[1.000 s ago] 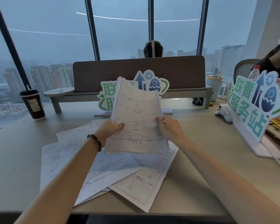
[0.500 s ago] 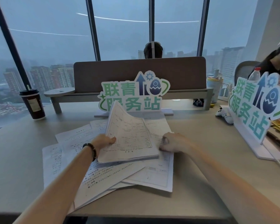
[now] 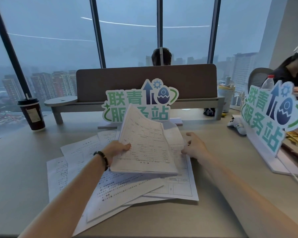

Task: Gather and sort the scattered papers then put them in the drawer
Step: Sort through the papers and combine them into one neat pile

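In front of the green-lettered cardboard desk sign (image 3: 139, 102), the left hand (image 3: 116, 149) pinches a thick stack of white printed forms (image 3: 146, 146) tilted up, seemingly to square it, while the right hand (image 3: 194, 146), fingers loosely spread, steadies its edge above the scattered white sheets (image 3: 120, 191).

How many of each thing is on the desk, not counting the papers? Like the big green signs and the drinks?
Green signs: 2, one in the middle and one on the right
Coffee cup with lid: 1
Water bottle with red cap: 1
White game controller: 1
Total: 5
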Motion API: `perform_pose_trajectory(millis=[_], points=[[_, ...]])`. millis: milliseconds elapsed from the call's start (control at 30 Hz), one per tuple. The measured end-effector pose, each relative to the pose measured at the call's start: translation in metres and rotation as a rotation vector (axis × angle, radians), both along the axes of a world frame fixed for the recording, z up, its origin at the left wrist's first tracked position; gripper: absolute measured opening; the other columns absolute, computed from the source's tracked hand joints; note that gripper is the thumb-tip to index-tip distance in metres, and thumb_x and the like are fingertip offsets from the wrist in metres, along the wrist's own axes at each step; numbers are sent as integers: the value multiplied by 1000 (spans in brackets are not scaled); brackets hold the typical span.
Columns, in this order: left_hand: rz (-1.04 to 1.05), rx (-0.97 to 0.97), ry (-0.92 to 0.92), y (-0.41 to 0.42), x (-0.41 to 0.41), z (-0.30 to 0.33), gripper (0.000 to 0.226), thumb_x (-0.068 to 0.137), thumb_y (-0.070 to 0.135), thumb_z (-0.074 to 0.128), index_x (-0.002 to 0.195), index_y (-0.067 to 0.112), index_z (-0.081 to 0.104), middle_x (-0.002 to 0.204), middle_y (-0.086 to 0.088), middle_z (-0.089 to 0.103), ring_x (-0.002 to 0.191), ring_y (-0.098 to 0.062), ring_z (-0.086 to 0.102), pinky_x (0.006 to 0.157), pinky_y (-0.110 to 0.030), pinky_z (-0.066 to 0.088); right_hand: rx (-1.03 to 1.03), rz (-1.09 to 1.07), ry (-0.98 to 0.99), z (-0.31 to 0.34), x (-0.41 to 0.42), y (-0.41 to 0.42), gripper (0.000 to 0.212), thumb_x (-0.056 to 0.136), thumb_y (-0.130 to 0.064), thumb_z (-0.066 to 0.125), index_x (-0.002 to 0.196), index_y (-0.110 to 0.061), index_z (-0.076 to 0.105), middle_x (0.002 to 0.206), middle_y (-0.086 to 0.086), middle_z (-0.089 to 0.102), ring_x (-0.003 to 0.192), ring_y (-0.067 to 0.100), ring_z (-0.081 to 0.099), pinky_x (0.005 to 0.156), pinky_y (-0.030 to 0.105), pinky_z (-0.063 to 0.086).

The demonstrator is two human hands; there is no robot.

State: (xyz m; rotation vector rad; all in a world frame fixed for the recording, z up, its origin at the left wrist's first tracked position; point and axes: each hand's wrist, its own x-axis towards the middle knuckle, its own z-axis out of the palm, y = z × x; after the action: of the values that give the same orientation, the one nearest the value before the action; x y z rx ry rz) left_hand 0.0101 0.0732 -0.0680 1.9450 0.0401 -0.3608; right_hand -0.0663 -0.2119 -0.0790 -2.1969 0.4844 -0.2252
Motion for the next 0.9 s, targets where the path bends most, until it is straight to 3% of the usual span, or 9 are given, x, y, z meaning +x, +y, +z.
perform_pose_trajectory(millis=[133,233,333,467,567,667,767,833,900], points=[[27,47,-6,31,2,-6,31,92,19,65,119,4,63,110,-18,70,99,-37,66,87,-48,55,123,-19,-26,0,2,-2,86,75,3,77,147,-19,34,137,14,53,119,33,55,88,45,57],[34,143,-20,38,-1,-16,32,93,22,63,119,3,62,97,-13,70,89,-32,66,74,-39,55,191,21,4,3,4,1,77,78,0,76,144,-14,38,133,13,57,106,26,59,74,32,55],[21,114,-15,33,-4,-17,30,93,22,63,118,5,63,94,-12,71,85,-30,66,68,-35,54,370,30,40,8,8,-2,54,79,-3,75,128,-7,54,125,11,64,106,27,62,88,39,52],[-17,120,-21,23,-6,-15,25,92,24,64,112,10,64,102,-14,71,93,-33,68,80,-41,56,510,54,101,10,6,-10,29,80,-1,75,107,-4,67,109,15,71,100,32,68,94,47,53],[-50,133,-26,16,-7,-14,30,90,26,67,113,9,66,104,-13,73,96,-33,69,89,-46,56,439,82,150,5,4,-12,19,86,-1,68,104,-8,65,110,15,70,102,32,67,92,46,54],[-67,141,-27,10,-6,-13,32,88,27,69,113,8,66,104,-13,73,96,-32,70,90,-47,56,347,48,166,-2,5,-18,17,86,-8,71,102,-10,66,105,13,72,93,29,70,79,40,58],[-63,84,-23,8,-7,-8,29,89,24,69,111,7,67,101,-14,74,93,-33,71,86,-47,57,237,0,48,0,3,-27,21,82,-20,78,99,-12,68,100,8,73,86,24,70,63,30,54],[-58,42,-31,13,-5,-3,25,90,21,68,110,6,67,97,-13,75,88,-32,72,80,-43,59,205,-37,-40,3,-1,-30,21,84,-24,77,100,-13,68,99,7,72,89,24,69,67,30,52],[-45,24,-28,22,-2,1,25,90,19,68,110,4,67,99,-15,74,89,-34,72,80,-45,59,198,-10,10,4,-3,-30,15,87,-24,73,97,-15,67,103,7,71,91,24,67,74,33,51]])
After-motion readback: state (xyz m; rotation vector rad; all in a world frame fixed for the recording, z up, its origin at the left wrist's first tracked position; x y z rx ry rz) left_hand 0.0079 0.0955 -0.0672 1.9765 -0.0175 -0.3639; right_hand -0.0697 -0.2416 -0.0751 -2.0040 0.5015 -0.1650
